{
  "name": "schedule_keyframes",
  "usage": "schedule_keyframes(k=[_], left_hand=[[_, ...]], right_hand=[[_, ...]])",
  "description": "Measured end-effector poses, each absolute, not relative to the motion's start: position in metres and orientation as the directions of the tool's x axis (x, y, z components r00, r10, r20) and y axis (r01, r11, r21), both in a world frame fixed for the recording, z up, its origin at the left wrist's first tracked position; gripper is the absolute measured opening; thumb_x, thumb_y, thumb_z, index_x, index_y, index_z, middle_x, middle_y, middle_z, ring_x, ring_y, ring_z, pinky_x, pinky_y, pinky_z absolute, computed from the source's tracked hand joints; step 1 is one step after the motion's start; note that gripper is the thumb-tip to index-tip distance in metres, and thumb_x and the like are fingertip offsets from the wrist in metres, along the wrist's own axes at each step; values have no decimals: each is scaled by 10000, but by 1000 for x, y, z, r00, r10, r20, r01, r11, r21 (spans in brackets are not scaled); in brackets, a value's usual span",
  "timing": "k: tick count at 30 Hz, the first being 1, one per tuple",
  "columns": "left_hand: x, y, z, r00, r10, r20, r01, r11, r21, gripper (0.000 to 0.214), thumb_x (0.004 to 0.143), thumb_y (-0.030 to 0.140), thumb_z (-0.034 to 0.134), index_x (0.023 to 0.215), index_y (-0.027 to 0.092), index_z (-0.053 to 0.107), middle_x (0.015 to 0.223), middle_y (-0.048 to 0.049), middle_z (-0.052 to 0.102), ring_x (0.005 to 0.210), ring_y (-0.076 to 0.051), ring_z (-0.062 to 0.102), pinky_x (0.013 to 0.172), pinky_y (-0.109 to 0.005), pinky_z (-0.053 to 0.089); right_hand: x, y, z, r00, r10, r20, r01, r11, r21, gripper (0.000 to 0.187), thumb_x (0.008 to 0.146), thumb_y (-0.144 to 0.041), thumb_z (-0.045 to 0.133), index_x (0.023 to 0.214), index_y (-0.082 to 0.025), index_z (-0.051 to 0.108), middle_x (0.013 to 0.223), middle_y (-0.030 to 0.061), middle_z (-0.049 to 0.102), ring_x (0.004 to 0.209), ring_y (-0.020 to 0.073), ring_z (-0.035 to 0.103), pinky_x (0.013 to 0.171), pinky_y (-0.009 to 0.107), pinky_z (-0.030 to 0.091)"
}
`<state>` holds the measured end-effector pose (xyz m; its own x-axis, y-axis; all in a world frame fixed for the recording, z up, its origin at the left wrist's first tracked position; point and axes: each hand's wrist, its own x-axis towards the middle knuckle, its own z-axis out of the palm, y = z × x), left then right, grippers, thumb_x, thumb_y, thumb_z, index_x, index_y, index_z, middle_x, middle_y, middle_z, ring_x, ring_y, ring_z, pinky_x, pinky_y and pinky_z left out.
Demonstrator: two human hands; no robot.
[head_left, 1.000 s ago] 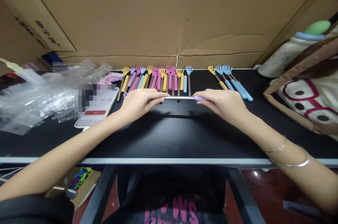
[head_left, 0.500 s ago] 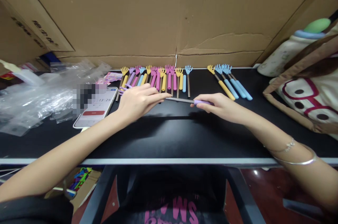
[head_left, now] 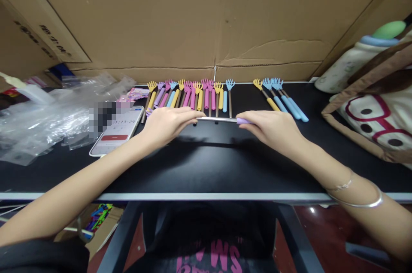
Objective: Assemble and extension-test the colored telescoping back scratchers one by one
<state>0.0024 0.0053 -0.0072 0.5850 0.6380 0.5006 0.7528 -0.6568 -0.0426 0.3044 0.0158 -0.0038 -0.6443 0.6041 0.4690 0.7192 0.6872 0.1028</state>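
Between my two hands a back scratcher point(head_left: 217, 119) with a metal rod is held level above the black table. My left hand point(head_left: 167, 122) is closed round its left end, and the purple claw mostly hides behind the fingers. Wrapped over the purple handle sleeve at the other end is my right hand point(head_left: 270, 126). Behind my hands lies a row of back scratchers with claw heads and loose sleeves, among them a yellow sleeve point(head_left: 200, 100) and a blue claw point(head_left: 230, 84). Farther right are blue-handled scratchers point(head_left: 291, 107) and a yellow one point(head_left: 258, 85).
Clear plastic bags point(head_left: 64, 114) heap at the left beside a phone point(head_left: 112, 138). A cardboard wall point(head_left: 193, 15) closes off the back. To the right stand a pale bottle point(head_left: 344, 67) and a fabric bag point(head_left: 370, 110). The table's pale front edge point(head_left: 206, 196) runs before me.
My right hand has turned palm-down and covers more of the purple sleeve. The rod has come nearly level, and my left hand has shifted slightly left.
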Motion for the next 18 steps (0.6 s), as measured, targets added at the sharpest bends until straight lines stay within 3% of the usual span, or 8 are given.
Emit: schedule_keyframes(k=[3,6,8,14,18], left_hand=[[4,6,-5,562,723,403,743,-655,139,391,1050,380,374,1159,239,722,1074,-40,767,919,-186,718,673,-240,461],[5,7,-2,577,760,301,695,-650,309,395,1040,363,372,1157,221,721,892,-20,764,777,-168,702,678,-234,466],[5,8,-2,586,760,282,672,-650,355,398,1033,371,383,1156,207,724,804,-15,744,712,-165,682,669,-237,467],[6,8,-6,555,750,360,698,-655,289,410,1037,419,398,1170,219,730,1069,-60,768,947,-207,712,773,-273,501],[6,5,-8,548,688,475,745,-660,95,433,1051,444,377,1145,242,748,963,-50,768,867,-182,698,672,-253,455]], right_hand=[[303,14,-1,-656,545,523,723,653,227,383,1035,-412,393,989,-227,725,814,35,753,746,151,678,538,274,326],[301,13,3,-674,519,526,715,638,287,371,1035,-393,406,977,-225,732,741,27,727,721,148,645,540,285,318],[301,13,4,-681,508,527,709,636,304,366,1034,-388,414,975,-221,734,729,24,723,715,148,635,556,285,335],[302,15,2,-677,494,545,699,663,267,362,1027,-407,430,983,-211,732,775,24,743,740,151,672,561,270,361],[304,19,-3,-652,557,514,692,714,105,351,1023,-430,433,1022,-228,720,911,20,777,799,154,713,590,251,395]])
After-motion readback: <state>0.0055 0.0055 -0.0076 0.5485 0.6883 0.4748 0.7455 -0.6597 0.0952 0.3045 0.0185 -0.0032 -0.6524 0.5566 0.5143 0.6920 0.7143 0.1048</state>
